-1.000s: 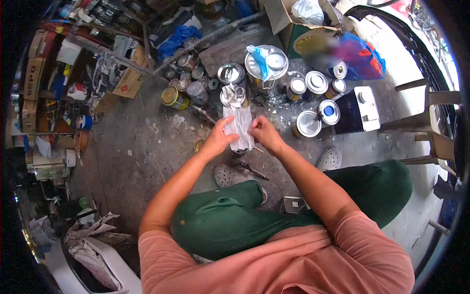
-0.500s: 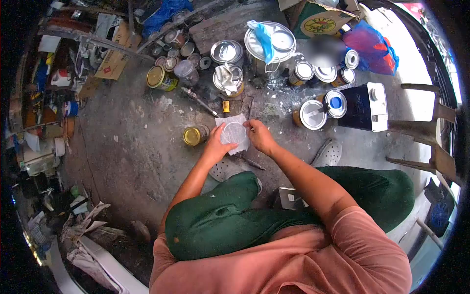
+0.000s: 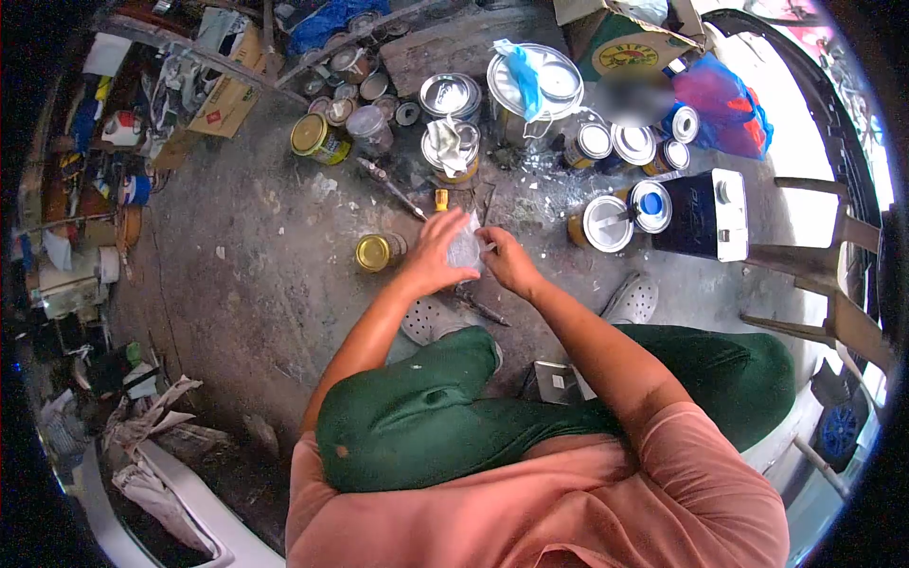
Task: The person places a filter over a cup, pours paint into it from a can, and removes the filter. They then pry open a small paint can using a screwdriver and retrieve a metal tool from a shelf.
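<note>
Your left hand (image 3: pixel 436 257) has swung over the white sheet (image 3: pixel 465 250), hiding more of it; I can't tell if its curved fingers grip. Your right hand (image 3: pixel 510 262) pinches its edge, apparently steadying it above the floor (image 3: pixel 256 265).
</note>
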The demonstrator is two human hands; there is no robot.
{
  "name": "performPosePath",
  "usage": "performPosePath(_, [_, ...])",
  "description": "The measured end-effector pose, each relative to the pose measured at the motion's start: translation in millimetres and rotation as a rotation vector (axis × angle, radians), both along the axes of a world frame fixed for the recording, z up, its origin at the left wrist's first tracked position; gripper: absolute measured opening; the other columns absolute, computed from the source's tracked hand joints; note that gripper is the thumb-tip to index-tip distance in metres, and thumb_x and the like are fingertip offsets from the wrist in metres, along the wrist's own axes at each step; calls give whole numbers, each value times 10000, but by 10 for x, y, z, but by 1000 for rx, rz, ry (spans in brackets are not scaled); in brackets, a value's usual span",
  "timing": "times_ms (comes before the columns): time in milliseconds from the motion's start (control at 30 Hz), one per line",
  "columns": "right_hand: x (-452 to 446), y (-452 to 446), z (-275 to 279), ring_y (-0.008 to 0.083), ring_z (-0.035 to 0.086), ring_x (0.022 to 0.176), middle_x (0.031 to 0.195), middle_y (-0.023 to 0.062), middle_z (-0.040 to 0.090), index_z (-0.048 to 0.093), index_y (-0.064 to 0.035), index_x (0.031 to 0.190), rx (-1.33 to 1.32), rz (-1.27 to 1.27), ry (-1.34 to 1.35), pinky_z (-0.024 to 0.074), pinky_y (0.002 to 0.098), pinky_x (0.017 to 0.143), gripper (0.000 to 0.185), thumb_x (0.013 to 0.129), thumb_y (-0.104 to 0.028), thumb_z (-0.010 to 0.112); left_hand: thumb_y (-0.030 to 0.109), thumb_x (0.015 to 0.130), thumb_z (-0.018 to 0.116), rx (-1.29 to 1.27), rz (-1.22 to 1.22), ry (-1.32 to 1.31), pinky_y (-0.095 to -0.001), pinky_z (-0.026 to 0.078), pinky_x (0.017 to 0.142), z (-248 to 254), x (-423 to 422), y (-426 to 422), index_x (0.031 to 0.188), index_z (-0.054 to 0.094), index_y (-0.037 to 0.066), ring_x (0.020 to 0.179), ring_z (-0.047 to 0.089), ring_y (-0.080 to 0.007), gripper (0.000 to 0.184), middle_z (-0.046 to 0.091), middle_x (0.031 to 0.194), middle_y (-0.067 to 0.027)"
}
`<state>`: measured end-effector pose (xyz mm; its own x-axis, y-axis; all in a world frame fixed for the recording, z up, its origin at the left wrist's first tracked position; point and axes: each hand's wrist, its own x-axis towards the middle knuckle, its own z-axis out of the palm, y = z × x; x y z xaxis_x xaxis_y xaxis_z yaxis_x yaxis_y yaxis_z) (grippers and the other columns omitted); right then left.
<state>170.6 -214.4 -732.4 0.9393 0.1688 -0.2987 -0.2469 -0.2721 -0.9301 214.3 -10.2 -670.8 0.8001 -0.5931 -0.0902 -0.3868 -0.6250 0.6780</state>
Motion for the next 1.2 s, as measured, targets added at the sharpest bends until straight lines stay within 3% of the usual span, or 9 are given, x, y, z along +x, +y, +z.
performPosePath(67, [-10, -17, -79, 398, 602, 1188, 1272, 237, 605, 604, -32, 1284, 12, 15, 5, 480, 440, 1041, 456, 829, -6, 629, 295, 661, 912, -67, 12, 45, -463, 329, 1201, -188, -55, 5, 1501, 463, 81, 1439, 386, -367, 976, 464, 1525, -131])
performPosePath(167, [-16, -34, 148, 429, 562, 1236, 1341, 239, 565, 629, -46, 1261, -326, -167, -369, 469, 465, 1057, 447, 816, -14, 637, 242, 674, 883, -65, 72, 107, -446, 360, 1184, -345, -116, 13, 1518, 429, 81, 1412, 427, -371, 971, 474, 1501, -163])
performPosePath(367, [-33, 131, 539, 446, 446, 1372, 1538, 264, 408, 680, -106, 1258, -438, 212, -459, 384, 511, 1137, 385, 938, -313, 634, 152, 701, 824, -101, 163, 82, -449, 397, 1159, -382, -140, 14, 1540, 382, 95, 1384, 453, -382, 950, 442, 1494, -195])
performPosePath(467, [-88, 215, 390, 447, 424, 1391, 1573, 271, 364, 684, -131, 1286, -484, 260, -401, 360, 524, 1151, 455, 986, -452, 565, 135, 700, 813, -62, 98, 65, -445, 417, 1144, -333, -126, 64, 1534, 392, 106, 1370, 463, -380, 935, 431, 1489, -183])
performPosePath(733, [-141, 194, 369, 438, 442, 1380, 1566, 273, 369, 726, -109, 1223, -446, 311, -336, 369, 512, 1146, 453, 1003, -462, 547, 180, 686, 856, -95, 16, 0, -439, 439, 1121, -240, -72, 108, 1520, 410, 96, 1345, 483, -376, 949, 453, 1456, -166])
performPosePath(833, [-174, 188, 353, 441, 451, 1371, 1566, 275, 367, 729, -107, 1216, -449, 309, -339, 370, 514, 1148, 452, 1002, -463, 549, 209, 686, 871, -55, -7, 97, -440, 438, 1121, -250, -52, 128, 1515, 410, 83, 1342, 488, -377, 957, 465, 1442, -175])
performPosePath(1200, [-176, 192, 394, 453, 466, 1355, 1572, 290, 352, 706, -110, 1238, -439, 317, -339, 374, 517, 1144, 427, 1005, -430, 548, 225, 700, 863, 23, 70, 152, -454, 466, 1084, -205, -79, 105, 1473, 438, 83, 1304, 535, -394, 894, 516, 1427, -181])
